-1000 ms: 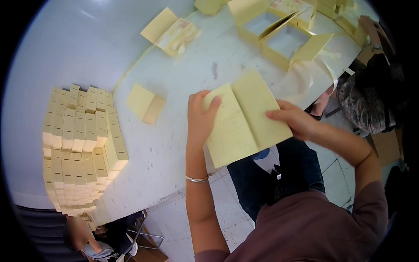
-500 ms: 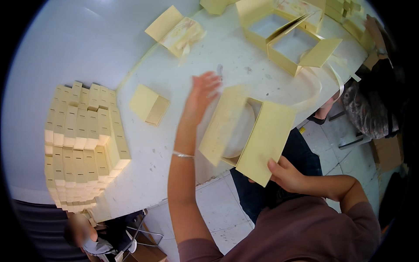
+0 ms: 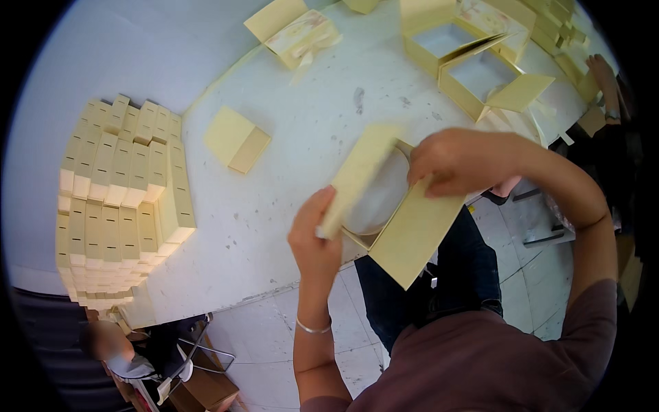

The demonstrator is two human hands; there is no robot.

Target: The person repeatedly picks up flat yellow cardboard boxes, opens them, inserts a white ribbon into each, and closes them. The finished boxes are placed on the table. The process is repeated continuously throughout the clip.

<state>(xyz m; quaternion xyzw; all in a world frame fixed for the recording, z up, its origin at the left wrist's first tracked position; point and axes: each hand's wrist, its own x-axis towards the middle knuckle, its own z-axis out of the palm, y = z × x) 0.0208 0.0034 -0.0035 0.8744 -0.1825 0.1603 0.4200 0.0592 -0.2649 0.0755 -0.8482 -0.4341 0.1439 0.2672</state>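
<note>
Here, the pale yellow box (image 3: 391,213) sits at the near edge of the white table (image 3: 309,130), half over the rim, just below the picture's centre. Its 2 flaps stand open: 1 rises toward 11 o'clock, the other drops toward 5 o'clock past the table edge. Between them shows a pale, rounded inside.

The left hand (image 3: 314,237) is at 7 o'clock of the box, fingers closed around the lower end of the raised flap, gripping it. A thin bangle (image 3: 312,328) circles that wrist. The right hand (image 3: 461,161) comes in from 3 o'clock and lies on top of the box, fingers curled over its upper edge where the lower flap begins, pressing and holding it.

At 10 o'clock from the box, well apart, a small closed yellow box (image 3: 237,139) lies alone on the table. Further out at 9 o'clock, a large stack of narrow folded cartons (image 3: 117,199) stands in rows at the table's left end. At 12 o'clock lies an open flat box with a printed inside (image 3: 292,29). At 1 o'clock, 2 open square boxes (image 3: 467,58) stand side by side, touching, lids up. At 7 o'clock, under the table edge, another person (image 3: 110,343) is partly seen, blurred.
</note>
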